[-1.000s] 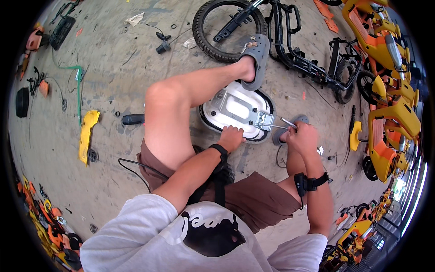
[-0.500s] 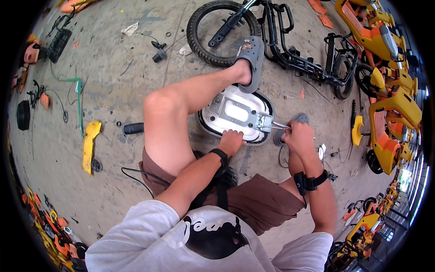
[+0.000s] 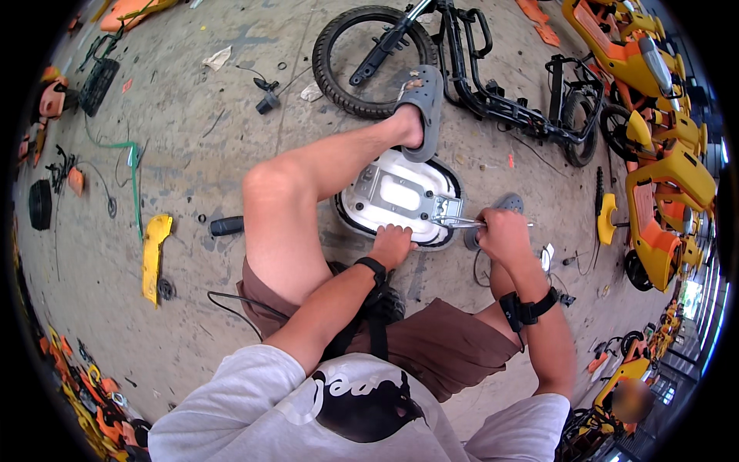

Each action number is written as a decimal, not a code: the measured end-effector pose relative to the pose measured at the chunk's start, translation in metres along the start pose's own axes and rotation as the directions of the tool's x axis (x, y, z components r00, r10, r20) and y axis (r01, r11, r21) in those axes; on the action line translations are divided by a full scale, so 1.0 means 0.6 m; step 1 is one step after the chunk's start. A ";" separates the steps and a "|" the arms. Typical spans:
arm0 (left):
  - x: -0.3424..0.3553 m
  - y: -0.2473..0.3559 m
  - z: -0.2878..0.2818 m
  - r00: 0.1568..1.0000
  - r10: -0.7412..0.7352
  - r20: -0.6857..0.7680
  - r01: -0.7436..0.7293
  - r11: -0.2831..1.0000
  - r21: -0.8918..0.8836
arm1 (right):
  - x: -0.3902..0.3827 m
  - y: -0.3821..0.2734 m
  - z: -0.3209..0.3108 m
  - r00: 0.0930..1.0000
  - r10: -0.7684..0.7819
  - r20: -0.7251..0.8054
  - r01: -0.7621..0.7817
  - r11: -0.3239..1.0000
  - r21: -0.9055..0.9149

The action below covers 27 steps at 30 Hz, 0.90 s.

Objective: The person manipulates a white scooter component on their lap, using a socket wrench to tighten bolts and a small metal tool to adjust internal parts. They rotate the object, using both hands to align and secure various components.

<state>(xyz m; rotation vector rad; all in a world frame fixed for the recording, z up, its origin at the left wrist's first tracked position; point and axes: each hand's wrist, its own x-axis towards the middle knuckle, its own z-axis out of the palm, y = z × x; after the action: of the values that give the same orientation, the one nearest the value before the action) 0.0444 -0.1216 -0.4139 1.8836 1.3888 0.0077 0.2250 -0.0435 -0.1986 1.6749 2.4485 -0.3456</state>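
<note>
White printed T-shirt (image 3: pixel 362 400), brown shorts (image 3: pixel 439 346) — black wristbands (image 3: pixel 527 308) on both wrists, grey clogs (image 3: pixel 423 112).

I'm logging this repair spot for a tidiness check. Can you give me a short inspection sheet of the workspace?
Surface: bare concrete floor, stained.
Job's things: white oval housing on the floor; slim metal tool at its bracket.
Clutter: yellow panel, black handle, small loose parts.
Grips: left hand presses the housing rim; right hand closed on the tool.
Cables: black cable by the thigh; green wire.
Surroundings: black bike frame, orange and yellow vehicles.
</note>
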 end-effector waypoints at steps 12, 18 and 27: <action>0.002 0.000 0.000 1.000 -0.002 0.013 0.001 1.000 0.013 | 0.007 0.020 -0.010 0.996 -0.069 0.064 0.071 0.997 -0.027; 0.002 0.002 0.000 1.000 -0.010 0.016 0.009 1.000 0.019 | 0.007 0.032 -0.001 0.998 -0.053 0.043 0.056 0.997 -0.061; 0.003 0.004 -0.003 0.999 -0.017 0.030 0.017 1.000 0.001 | 0.000 0.027 0.003 0.998 -0.069 0.004 0.069 0.997 -0.034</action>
<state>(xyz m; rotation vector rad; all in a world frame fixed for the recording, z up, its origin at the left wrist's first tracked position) 0.0462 -0.1191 -0.4119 1.8651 1.3846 -0.0301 0.2400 -0.0380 -0.2020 1.5784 2.5000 -0.3123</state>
